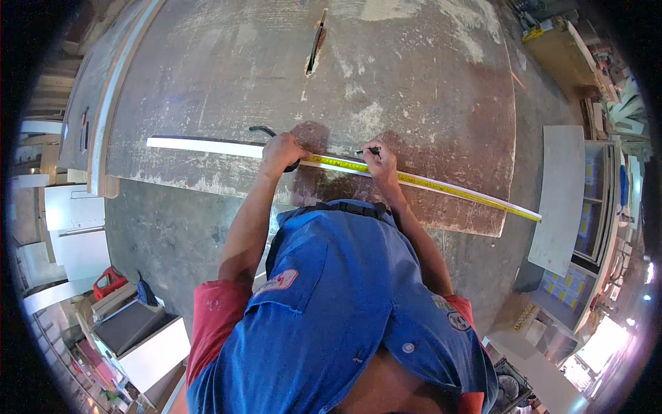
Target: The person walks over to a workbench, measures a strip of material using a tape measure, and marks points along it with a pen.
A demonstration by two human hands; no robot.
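A long white strip (207, 145) lies across the worn brown table (241, 83), its right end reaching past the table's edge. Along its right part runs a yellow tape measure (448, 188). My left hand (281, 153) is closed round the dark tape measure case, with a black strap end sticking out above it. My right hand (381, 163) pinches a small dark marking tool (369, 150) just over the strip and the tape. Its fingers are close to the tape blade.
A slot (316, 43) cuts into the table's far part. A long light-edged board (114, 103) stands along the left. To the right are a white panel (557, 200) and a cabinet (594, 200). An open box (134, 328) sits at the lower left.
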